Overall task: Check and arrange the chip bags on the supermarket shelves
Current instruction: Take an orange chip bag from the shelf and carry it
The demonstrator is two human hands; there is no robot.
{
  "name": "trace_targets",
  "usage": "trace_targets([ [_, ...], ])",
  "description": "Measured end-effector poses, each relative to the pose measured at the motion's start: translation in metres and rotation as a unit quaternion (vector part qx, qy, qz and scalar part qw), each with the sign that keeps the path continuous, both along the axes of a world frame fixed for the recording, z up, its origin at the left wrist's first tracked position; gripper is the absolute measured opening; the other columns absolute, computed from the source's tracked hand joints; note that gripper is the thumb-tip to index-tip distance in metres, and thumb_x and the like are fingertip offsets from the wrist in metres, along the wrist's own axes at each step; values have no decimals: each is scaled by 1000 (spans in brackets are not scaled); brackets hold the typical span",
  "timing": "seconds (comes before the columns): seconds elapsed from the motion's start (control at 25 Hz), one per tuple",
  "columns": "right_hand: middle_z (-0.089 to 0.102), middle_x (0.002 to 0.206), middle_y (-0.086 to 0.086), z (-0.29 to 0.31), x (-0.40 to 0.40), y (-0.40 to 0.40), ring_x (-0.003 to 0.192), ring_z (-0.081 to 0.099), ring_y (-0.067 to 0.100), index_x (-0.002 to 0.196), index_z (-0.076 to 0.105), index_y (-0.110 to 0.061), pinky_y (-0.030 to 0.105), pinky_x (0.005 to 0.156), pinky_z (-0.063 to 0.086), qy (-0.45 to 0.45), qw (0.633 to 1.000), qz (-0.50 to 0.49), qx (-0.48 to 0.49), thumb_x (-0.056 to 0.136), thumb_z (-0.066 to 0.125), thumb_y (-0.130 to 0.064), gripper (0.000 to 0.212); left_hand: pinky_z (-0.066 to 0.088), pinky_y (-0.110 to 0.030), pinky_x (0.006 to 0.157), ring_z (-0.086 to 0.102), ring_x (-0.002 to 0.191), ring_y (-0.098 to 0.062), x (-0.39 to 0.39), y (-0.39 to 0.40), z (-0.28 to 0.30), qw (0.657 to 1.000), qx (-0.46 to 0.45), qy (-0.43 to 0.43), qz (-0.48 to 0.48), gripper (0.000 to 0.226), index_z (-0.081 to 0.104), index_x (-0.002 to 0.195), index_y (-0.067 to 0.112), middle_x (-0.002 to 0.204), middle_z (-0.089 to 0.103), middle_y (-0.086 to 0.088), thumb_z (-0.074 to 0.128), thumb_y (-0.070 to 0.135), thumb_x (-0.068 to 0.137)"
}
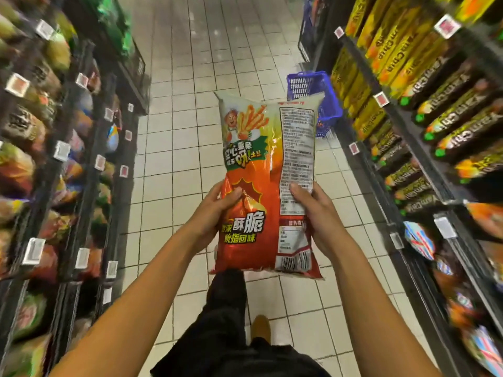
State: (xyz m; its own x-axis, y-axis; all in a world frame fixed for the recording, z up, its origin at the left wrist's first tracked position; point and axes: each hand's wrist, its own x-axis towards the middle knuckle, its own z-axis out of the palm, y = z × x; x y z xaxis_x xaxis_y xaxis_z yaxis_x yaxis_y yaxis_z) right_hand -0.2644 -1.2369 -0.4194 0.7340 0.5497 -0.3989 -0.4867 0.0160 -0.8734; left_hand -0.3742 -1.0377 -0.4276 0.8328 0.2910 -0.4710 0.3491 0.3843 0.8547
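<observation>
A large orange and white chip bag (268,159) hangs upright in the middle of the aisle, its back panel with printed text and barcode facing me. My left hand (217,210) grips its lower left side, thumb pressed into the foil. My right hand (317,213) grips the lower right edge, thumb on the text panel. Both arms reach forward from the bottom of the view.
Shelves of snack bags (32,164) with price tags line the left side. Yellow and dark chip packs (424,85) fill the right shelves (408,126). A blue shopping basket (313,85) stands on the tiled floor (174,148) behind the bag.
</observation>
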Motion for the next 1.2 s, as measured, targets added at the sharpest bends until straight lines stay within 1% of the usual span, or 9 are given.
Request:
trace_targets([
  [0.08,77,112,7,-6,40,29,99,75,26,124,63,-22,35,76,62,2,1000,-15,-6,81,76,-39,48,58,-37,78,72,101,-24,45,33,-7,1000,-6,1,-15,80,46,135,30,114,73,-2,78,51,65],
  [0.16,77,112,7,-10,82,64,99,75,26,124,63,-21,34,76,62,-3,999,-27,-18,81,75,-38,48,58,-36,77,72,101,-24,91,72,-15,999,-9,-2,-31,74,47,132,35,114,73,-1,77,50,67],
  [0.4,77,111,9,-19,206,157,97,76,28,125,62,-21,34,73,62,19,998,-49,-32,82,74,-37,48,60,-33,73,72,100,-24,231,170,-28,996,-51,13,-71,65,45,134,33,112,74,-2,73,42,76],
  [0.68,75,115,13,-44,350,212,103,73,33,128,60,-19,47,88,60,67,992,-91,-57,88,73,-28,43,51,-51,97,66,114,-31,385,225,-45,986,-90,60,-129,93,38,140,33,126,67,-7,83,53,61],
  [0.8,75,114,13,-60,425,223,101,74,31,129,60,-18,42,82,62,80,992,-86,-55,84,74,-29,48,54,-48,92,66,113,-30,457,240,-58,984,-83,59,-144,104,40,137,36,126,67,-6,89,58,48],
  [0.96,76,114,6,-82,537,236,100,75,26,130,59,-26,32,73,62,69,993,-72,-62,90,70,-33,42,60,-33,70,73,97,-24,571,250,-79,992,-35,74,-93,79,46,134,36,115,73,-3,84,43,65],
  [1.04,78,109,-5,-92,588,246,97,76,17,124,60,-37,23,69,60,53,993,-64,-80,96,63,-36,28,60,-35,69,74,93,-25,625,254,-89,994,-28,86,-54,82,47,134,36,111,74,-2,84,42,60],
  [1.12,77,102,-16,-104,637,252,91,74,2,117,59,-39,12,64,55,50,990,-82,-105,100,58,-37,18,60,-39,72,74,91,-26,678,259,-96,994,-22,106,-35,86,47,133,36,110,74,-4,86,42,56],
  [1.2,72,112,-16,-114,681,260,89,70,-6,126,51,-33,9,61,52,52,987,-86,-126,99,59,-39,29,60,-39,73,75,91,-25,724,267,-107,993,-17,118,-23,88,47,133,33,111,74,-3,87,41,55],
])
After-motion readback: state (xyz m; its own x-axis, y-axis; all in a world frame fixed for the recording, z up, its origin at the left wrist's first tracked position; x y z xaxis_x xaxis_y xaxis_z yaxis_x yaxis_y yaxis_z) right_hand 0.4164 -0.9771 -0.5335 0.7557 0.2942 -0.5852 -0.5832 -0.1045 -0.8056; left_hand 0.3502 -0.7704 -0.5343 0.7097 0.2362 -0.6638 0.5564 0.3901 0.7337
